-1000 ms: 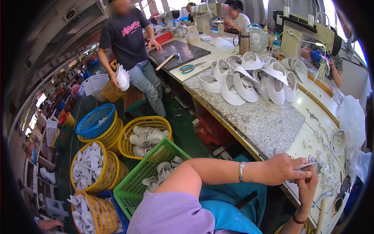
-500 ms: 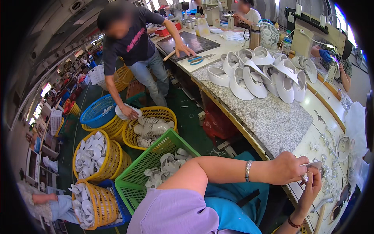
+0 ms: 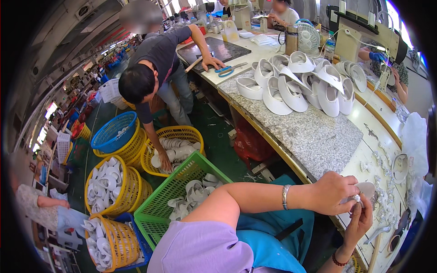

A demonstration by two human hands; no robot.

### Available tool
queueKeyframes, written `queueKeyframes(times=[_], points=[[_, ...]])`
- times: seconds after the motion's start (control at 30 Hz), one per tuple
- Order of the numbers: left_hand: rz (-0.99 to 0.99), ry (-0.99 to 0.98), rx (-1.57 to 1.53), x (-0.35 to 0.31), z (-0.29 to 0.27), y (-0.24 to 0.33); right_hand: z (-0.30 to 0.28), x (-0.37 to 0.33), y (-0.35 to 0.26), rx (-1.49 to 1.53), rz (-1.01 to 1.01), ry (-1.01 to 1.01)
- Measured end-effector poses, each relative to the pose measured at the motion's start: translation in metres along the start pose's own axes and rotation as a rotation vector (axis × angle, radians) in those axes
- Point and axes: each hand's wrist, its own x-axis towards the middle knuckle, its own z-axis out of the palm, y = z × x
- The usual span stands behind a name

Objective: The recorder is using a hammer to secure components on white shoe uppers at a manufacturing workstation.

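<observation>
Over the table's near edge, my left hand (image 3: 334, 193), with a silver bracelet on its wrist, is closed on a white shoe upper (image 3: 366, 189). Below it my right hand (image 3: 360, 220), wearing a beaded bracelet, pinches the same piece from underneath. A small sparkling ornament (image 3: 357, 198) shows between the two hands, against the upper. More shiny ornaments (image 3: 382, 159) lie scattered on the white table just beyond. A single white upper (image 3: 400, 168) rests near the plastic bag. Farther off, a pile of white shoe uppers (image 3: 296, 86) sits on a speckled stone slab (image 3: 314, 141).
A green crate (image 3: 145, 227) and yellow baskets (image 3: 125, 243) of white pieces stand at left. A co-worker (image 3: 159, 59) bends over a yellow basket (image 3: 199, 134). Blue-handled scissors (image 3: 230, 70) lie near a dark board (image 3: 216, 50). A sewing machine (image 3: 364, 38) stands at far right.
The co-worker has bent down and lowered a hand into the yellow basket with the white pieces. The upper in my hands has turned, showing more of its flat face.
</observation>
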Motion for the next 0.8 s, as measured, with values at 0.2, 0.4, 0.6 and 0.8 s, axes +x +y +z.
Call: queueKeyframes(times=[0.2,0.4,0.6,0.8], points=[[-0.221,-0.019,-0.247,0.0,0.01,-0.004,-0.003,0.0,-0.019,-0.128,-0.171,0.039],[-0.193,-0.149,-0.403,0.013,-0.005,-0.011,-0.007,0.004,-0.034,-0.105,-0.09,0.001],[-0.309,-0.002,-0.283,0.007,-0.018,-0.007,0.012,0.022,-0.044,-0.118,-0.201,0.012],[-0.186,0.03,-0.282,0.008,-0.001,-0.011,0.003,0.02,-0.041,-0.09,-0.248,-0.004]])
